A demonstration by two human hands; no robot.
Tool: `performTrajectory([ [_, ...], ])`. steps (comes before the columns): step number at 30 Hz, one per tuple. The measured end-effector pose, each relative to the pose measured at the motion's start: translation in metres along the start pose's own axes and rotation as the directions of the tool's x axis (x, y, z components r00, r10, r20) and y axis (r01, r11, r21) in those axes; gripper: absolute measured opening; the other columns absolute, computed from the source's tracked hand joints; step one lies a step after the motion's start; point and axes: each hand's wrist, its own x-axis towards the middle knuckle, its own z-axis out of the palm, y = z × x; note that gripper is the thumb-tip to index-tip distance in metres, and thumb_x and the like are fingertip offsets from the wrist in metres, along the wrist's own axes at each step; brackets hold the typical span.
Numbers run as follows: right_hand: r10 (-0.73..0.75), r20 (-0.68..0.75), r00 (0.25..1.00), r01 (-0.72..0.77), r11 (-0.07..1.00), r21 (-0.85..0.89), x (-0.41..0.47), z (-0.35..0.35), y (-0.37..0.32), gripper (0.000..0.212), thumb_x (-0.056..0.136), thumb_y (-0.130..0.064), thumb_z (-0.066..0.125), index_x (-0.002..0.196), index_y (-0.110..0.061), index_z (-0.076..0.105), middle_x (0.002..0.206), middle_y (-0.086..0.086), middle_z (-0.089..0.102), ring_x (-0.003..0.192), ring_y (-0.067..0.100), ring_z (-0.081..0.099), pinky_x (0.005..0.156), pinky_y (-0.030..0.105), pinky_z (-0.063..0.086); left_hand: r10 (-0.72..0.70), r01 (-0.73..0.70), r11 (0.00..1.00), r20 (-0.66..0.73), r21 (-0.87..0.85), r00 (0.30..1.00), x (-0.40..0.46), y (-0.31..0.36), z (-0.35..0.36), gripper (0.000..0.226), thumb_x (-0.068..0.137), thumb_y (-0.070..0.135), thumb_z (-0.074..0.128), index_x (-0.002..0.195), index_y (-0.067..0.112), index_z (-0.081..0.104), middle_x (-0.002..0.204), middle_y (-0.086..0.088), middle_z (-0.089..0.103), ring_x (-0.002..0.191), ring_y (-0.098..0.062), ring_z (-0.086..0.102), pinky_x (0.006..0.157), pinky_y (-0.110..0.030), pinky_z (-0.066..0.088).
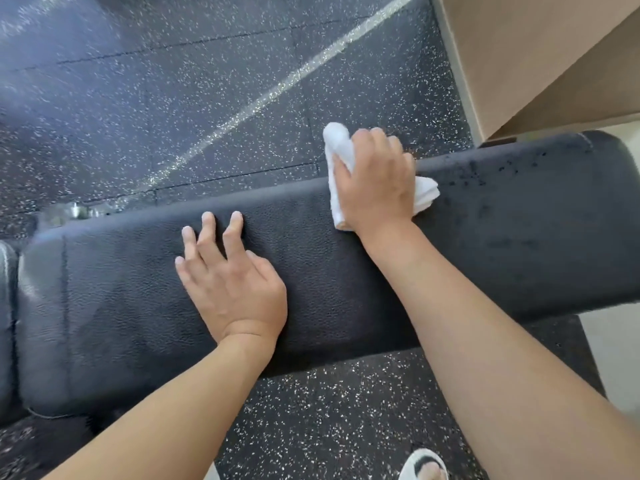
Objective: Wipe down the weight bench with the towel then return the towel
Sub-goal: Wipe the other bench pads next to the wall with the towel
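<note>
Right hand clutches the bunched white towel, pressing it on the far edge of the black bench pad to wipe. Left hand lies flat, fingers spread, likely bracing. Droplets to the right look unwiped.

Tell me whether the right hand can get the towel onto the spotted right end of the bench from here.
Probably yes. The right hand presses the towel on the bench right beside the spotted patch, and nothing lies on the pad between them.
</note>
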Motion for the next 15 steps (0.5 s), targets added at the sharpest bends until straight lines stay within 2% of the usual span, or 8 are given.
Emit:
performTrajectory([
  [5,-0.183,-0.013,0.983,0.183,0.979,0.094,-0.038,0.013,-0.076,0.022,0.09,-0.036,0.068,0.096,-0.016,0.06,0.093,0.004,0.06,0.083,0.028,0.056,0.068,0.039,0.033,-0.007,0.007,1.0,0.005,0.002,1.0,0.001,-0.002,0.003,0.057,0.093,0.024,0.038,0.149,0.021,0.047,0.164,-0.012,0.036,0.155,-0.04,0.023,0.124,-0.06,0.019],
  [9,-0.349,-0.038,0.936,0.349,0.916,0.195,-0.056,-0.001,-0.041,0.02,0.092,-0.032,0.06,0.093,-0.012,0.061,0.088,0.006,0.058,0.077,0.03,0.054,0.065,0.04,0.034,-0.01,0.01,1.0,0.0,0.008,1.0,0.0,-0.001,0.003,0.057,0.093,0.024,0.04,0.149,0.02,0.047,0.163,-0.012,0.037,0.155,-0.04,0.024,0.124,-0.06,0.019],
  [12,-0.285,-0.047,0.957,0.289,0.944,0.158,-0.049,-0.017,0.023,0.02,0.096,-0.03,0.057,0.092,-0.011,0.061,0.085,0.007,0.054,0.074,0.031,0.05,0.065,0.042,0.038,-0.011,0.011,1.0,0.012,0.014,1.0,0.001,0.0,0.001,0.056,0.093,0.024,0.041,0.149,0.02,0.047,0.163,-0.012,0.036,0.155,-0.04,0.023,0.125,-0.059,0.018],
  [15,-0.063,-0.055,0.996,0.07,0.989,0.128,-0.022,-0.025,0.067,0.023,0.098,-0.03,0.053,0.089,-0.009,0.054,0.087,0.011,0.053,0.077,0.033,0.05,0.069,0.038,0.03,-0.017,0.017,1.0,0.026,0.01,0.999,0.001,0.001,0.0,0.057,0.094,0.024,0.041,0.15,0.02,0.045,0.164,-0.011,0.035,0.155,-0.04,0.022,0.125,-0.059,0.016],
])
